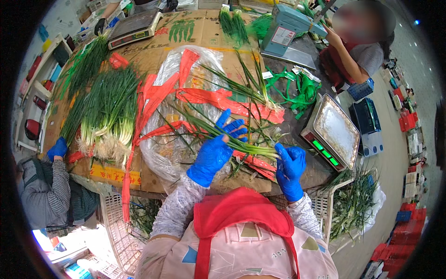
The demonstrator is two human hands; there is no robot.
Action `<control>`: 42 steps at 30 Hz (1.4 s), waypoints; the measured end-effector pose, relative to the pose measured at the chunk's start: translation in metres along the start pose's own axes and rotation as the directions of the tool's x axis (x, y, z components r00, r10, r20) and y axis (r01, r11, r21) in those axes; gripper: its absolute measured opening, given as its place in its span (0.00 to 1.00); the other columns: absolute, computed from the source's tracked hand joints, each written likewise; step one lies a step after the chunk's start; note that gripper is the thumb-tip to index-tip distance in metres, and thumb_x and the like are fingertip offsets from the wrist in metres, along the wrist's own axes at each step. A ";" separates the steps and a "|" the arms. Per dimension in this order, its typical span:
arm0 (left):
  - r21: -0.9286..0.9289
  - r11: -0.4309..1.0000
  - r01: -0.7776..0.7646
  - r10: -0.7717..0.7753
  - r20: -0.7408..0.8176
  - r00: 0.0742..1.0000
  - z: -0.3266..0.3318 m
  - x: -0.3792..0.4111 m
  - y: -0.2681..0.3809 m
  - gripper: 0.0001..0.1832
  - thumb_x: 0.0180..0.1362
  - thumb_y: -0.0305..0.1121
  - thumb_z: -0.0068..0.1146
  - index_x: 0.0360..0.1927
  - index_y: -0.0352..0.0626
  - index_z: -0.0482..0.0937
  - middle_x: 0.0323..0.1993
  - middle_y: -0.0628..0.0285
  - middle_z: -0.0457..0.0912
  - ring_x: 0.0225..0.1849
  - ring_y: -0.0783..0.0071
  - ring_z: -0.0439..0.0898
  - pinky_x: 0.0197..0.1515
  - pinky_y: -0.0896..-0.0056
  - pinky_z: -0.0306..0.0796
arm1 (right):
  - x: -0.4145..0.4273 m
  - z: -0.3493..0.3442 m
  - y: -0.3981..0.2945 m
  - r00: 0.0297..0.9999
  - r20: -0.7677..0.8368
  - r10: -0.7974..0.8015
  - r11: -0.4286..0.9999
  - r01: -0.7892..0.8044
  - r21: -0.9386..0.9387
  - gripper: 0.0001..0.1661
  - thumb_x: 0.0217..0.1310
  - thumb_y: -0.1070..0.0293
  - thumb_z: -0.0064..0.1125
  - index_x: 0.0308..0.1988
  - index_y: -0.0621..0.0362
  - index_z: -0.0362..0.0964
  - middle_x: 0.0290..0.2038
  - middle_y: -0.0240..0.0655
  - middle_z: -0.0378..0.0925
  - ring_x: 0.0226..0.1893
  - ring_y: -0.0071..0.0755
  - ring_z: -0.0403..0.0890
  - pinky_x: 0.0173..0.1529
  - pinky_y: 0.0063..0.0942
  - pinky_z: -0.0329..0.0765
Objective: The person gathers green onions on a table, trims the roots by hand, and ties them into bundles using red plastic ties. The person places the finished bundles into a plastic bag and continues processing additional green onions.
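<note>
A small bunch of scallions (pixel 251 148) is between my blue-gloved hands. My right hand (pixel 291 171) pinches it at the pale root end. Across the palm of my left hand (pixel 214 153) run the green stalks, held under the thumb while the other fingers stay spread. Beneath lie loose leaf scraps and a clear plastic sheet (pixel 153 153) crossed by red plastic strips (pixel 205 97). Just beyond, a few scallions (pixel 266 96) rest with their roots on a red strip. A large pile of scallions (pixel 111 104) lies to the left, roots towards me.
A digital scale (pixel 336 130) with a lit green display stands right, near green tape (pixel 306 90). Further back are a teal bench machine (pixel 284 31) and another scale (pixel 134 28). Co-workers are left, behind and at right. Crates (pixel 120 226) of greens flank me below the cardboard-covered table (pixel 205 28).
</note>
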State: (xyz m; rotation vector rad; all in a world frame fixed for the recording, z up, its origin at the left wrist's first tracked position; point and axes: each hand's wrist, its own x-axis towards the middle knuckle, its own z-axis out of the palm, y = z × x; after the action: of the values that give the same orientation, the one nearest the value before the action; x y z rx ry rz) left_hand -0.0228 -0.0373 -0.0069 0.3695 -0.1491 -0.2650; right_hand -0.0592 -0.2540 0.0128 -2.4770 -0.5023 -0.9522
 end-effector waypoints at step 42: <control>0.811 -0.524 -0.258 0.285 0.453 0.845 0.031 -0.025 -0.015 0.28 0.49 0.31 0.55 0.58 0.51 0.68 0.45 0.59 0.74 0.45 0.63 0.73 0.56 0.63 0.60 | -0.020 0.018 0.005 0.521 0.589 0.618 -0.017 -0.740 0.673 0.17 0.51 0.78 0.57 0.44 0.60 0.72 0.38 0.32 0.76 0.37 0.22 0.74 0.43 0.21 0.72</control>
State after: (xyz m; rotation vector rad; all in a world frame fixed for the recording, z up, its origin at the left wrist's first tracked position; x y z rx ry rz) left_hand -0.0562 -0.0540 0.0139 2.2522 -0.4842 0.6941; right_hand -0.0612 -0.2526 -0.0151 -1.3403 0.2499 0.0277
